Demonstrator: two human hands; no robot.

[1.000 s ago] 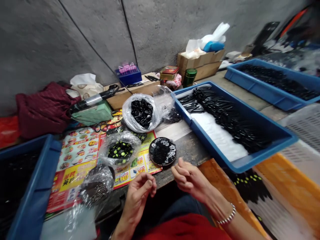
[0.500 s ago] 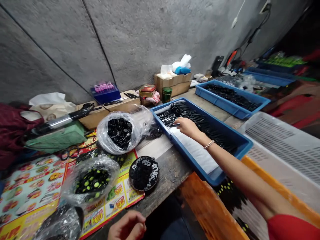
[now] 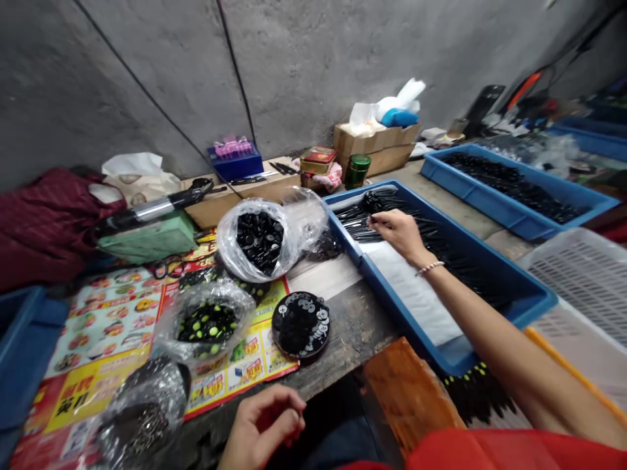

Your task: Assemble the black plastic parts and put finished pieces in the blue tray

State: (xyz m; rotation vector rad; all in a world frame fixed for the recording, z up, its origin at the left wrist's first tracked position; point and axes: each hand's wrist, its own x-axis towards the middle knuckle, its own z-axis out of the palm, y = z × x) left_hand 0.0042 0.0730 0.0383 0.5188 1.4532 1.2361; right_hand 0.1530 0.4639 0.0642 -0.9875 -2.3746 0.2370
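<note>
Nearest: left hand [image 3: 267,421] hung at the near edge of the bench [image 3: 367,320], thumb curled close to the fingers, narrow gap. No part showed in it; couldn't tell if one was tucked behind the fingertips.

Bag of metal bits [image 3: 151,421] sat left of it on the flyer [image 3: 81,395]. Next out, the dish [image 3: 298,354], partly on the flyer, with black discs [image 3: 321,320] piled in it. Then the bag of green-dotted pieces [image 3: 208,326] and, beyond, the bag of black pieces [image 3: 262,238], both gaping upward.

Right: blue tray [image 3: 509,277], white sheet [image 3: 411,287] bare along its near side. Black sticks [image 3: 353,225], the part that mattered, lay in the far left end and along the far right side. Right hand [image 3: 396,232] was over the far left end, thumb and fingertips nearly together in a pinch. Something dark showed at the tips; couldn't tell if it was a held stick or one lying behind.

Handling, my read: sticks looked slim and glossy, so light, fairly stiff, slippery, likely to drag neighbours along. Not obviously fragile, but I'd avoid bending. Best hold: thumb-and-forefinger pinch across the middle of one, coming from the white sheet side where there was finger room.

Farther back: green tin [image 3: 357,171], cardboard box [image 3: 377,151].
</note>
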